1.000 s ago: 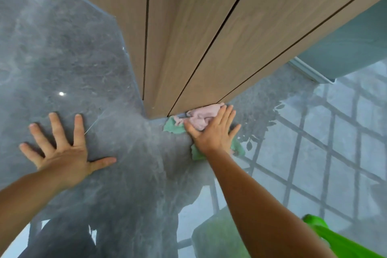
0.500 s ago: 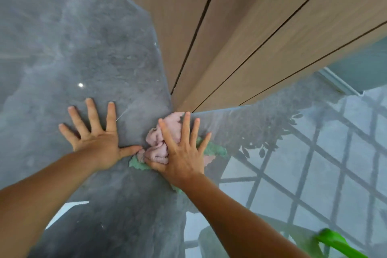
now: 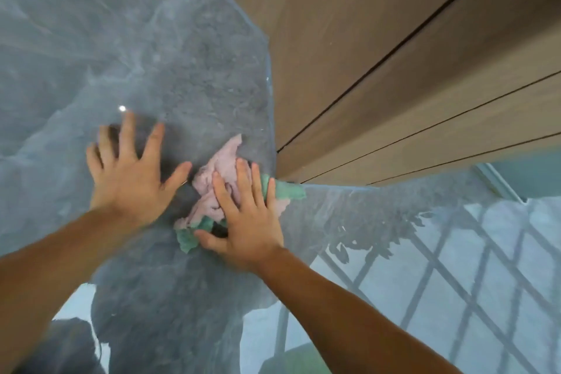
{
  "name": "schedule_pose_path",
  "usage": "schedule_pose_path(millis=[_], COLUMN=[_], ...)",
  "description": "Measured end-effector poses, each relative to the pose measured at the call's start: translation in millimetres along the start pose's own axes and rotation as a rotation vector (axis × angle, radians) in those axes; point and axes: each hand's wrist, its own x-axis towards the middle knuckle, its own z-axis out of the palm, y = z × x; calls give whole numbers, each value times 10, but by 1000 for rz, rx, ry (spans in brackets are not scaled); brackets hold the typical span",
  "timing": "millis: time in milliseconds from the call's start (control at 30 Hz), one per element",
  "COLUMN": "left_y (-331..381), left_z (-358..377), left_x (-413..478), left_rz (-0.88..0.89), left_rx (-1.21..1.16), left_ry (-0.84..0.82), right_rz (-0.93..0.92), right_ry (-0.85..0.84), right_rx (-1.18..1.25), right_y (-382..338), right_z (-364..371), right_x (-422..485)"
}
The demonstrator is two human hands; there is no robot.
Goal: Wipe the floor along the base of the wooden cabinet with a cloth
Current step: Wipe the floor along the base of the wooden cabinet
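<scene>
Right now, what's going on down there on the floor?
A person is wiping the glossy grey stone floor by the corner of the wooden cabinet. The right hand presses flat on a crumpled pink and green cloth at the cabinet's base. The left hand lies spread on the bare floor beside it, apparently as support.

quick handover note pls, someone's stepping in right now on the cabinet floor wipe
Right hand: flat, fingers spread, pressing the pink and green cloth onto the floor at the wooden cabinet corner.
Left hand: open, palm down on bare floor beside the cloth, bracing.
Done: cannot tell from the floor how much has been wiped.
Left: probably the floor along the cabinet base on both sides of the corner.
</scene>
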Motion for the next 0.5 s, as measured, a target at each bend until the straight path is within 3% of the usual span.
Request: schedule_pose_path(millis=[167, 333, 500], left_y=[-454, -459, -364], left_z=[-148, -67, -120], left_x=[590, 652, 557], left_rz=[-281, -240, -318], left_rx=[-48, -14, 20], left_ry=[142, 212, 248], right_rz=[45, 185, 259], right_ry=[99, 199, 170], right_rx=[34, 57, 124], right_y=[13, 217, 361], right_z=[-121, -323, -572], right_x=[868, 1934, 2765])
